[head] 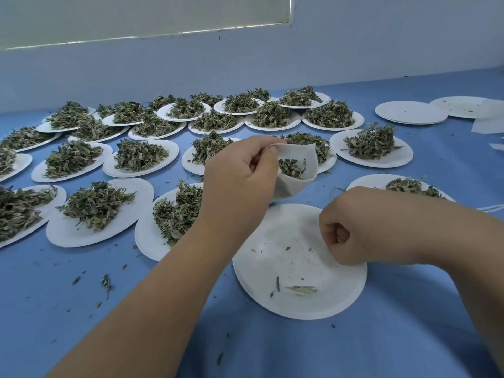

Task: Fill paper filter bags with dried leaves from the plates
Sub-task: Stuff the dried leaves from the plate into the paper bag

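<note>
Two bare forearms come in from the near edge over a blue table cover (pixel 81 309) that is littered with loose leaf crumbs. Near centre-right sits a round white paper plate (pixel 294 296), almost bare, with just a few leaf scraps and dust on it.

The right hand (pixel 343 233) is over that plate's right rim. Its fingers are curled into a closed fist, and whatever is inside is hidden.

The left hand (pixel 240 170) is raised just past the plate's far edge. Thumb and forefinger pinch the rim of a small white paper filter bag (pixel 297 184). The bag's mouth gapes open toward the viewer, and it is off the table. A clump of dried green leaves (pixel 291 167) is inside, about half full.

Left of the bare plate is a white paper plate (pixel 147 236) with a leaf heap, partly hidden behind the left forearm. More heaped plates lie beside it to the left. To the right, behind the right wrist, is another leaf plate (pixel 365 182).

Farther back are rows of white paper plates, each carrying a mound of dried leaves. They spread from far left to right of centre, and many rims overlap.

At far right is a stack of empty white paper plates (pixel 409 113), and one more lies beyond it. Flat white paper sheets (pixel 488 126) lie at the right edge; I can't tell if they are bags.

Behind everything is a pale wall (pixel 245 64) with a light window blind (pixel 136 17) at top left.
</note>
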A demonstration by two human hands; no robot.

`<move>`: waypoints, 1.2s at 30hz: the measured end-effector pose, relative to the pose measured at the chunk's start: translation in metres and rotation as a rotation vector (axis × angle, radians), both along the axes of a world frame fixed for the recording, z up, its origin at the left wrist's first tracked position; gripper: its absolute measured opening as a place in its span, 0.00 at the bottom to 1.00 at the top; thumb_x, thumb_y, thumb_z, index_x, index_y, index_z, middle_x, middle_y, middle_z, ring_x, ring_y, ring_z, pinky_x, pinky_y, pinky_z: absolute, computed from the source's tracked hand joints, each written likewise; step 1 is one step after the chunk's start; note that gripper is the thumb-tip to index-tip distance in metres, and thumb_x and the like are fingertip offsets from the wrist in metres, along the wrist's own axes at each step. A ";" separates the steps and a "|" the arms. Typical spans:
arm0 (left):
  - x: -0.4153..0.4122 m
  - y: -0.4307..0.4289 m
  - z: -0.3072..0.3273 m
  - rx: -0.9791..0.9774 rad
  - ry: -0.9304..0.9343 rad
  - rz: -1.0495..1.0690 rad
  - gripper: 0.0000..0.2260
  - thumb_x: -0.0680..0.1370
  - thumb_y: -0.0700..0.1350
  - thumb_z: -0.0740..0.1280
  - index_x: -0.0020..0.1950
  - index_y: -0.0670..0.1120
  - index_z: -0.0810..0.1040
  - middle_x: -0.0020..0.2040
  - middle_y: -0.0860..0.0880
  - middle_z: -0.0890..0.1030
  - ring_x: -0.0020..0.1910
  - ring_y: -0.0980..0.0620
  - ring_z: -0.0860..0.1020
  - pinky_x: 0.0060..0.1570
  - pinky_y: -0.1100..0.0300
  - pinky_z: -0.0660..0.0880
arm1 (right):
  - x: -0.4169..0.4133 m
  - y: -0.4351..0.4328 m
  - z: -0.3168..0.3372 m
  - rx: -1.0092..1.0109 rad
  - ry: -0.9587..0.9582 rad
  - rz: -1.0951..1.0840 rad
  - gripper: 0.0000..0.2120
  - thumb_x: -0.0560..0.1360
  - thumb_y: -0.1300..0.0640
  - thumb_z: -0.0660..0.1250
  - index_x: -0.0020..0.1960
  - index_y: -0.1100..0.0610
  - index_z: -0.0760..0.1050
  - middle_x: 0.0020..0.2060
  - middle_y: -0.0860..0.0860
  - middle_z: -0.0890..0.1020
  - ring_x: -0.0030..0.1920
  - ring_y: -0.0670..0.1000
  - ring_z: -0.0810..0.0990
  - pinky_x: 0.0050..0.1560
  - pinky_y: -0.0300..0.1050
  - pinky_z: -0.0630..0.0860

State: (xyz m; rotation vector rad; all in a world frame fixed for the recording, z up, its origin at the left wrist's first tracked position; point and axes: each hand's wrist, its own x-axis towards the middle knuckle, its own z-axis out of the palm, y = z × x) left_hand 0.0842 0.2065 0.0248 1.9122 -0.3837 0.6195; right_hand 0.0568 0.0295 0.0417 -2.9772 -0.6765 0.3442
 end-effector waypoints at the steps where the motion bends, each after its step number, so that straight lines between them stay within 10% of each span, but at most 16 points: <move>1: 0.000 0.000 0.000 -0.002 -0.001 -0.002 0.10 0.80 0.42 0.62 0.50 0.50 0.84 0.36 0.47 0.81 0.36 0.52 0.76 0.35 0.58 0.72 | 0.000 0.000 -0.001 0.015 0.002 0.021 0.04 0.69 0.52 0.64 0.36 0.47 0.73 0.32 0.41 0.76 0.34 0.42 0.75 0.34 0.37 0.73; 5: 0.000 0.000 0.000 0.005 -0.003 -0.004 0.10 0.80 0.42 0.63 0.50 0.51 0.84 0.36 0.47 0.81 0.35 0.52 0.75 0.35 0.59 0.71 | -0.003 0.001 -0.002 0.133 0.059 0.130 0.02 0.67 0.49 0.64 0.40 0.43 0.75 0.38 0.31 0.76 0.36 0.38 0.75 0.34 0.37 0.74; 36: 0.000 -0.002 0.001 0.017 0.007 -0.021 0.11 0.80 0.40 0.63 0.50 0.50 0.84 0.29 0.57 0.74 0.30 0.61 0.70 0.31 0.72 0.64 | -0.015 0.025 -0.020 0.170 -0.011 0.256 0.03 0.66 0.48 0.64 0.38 0.47 0.73 0.35 0.42 0.77 0.35 0.42 0.74 0.33 0.36 0.75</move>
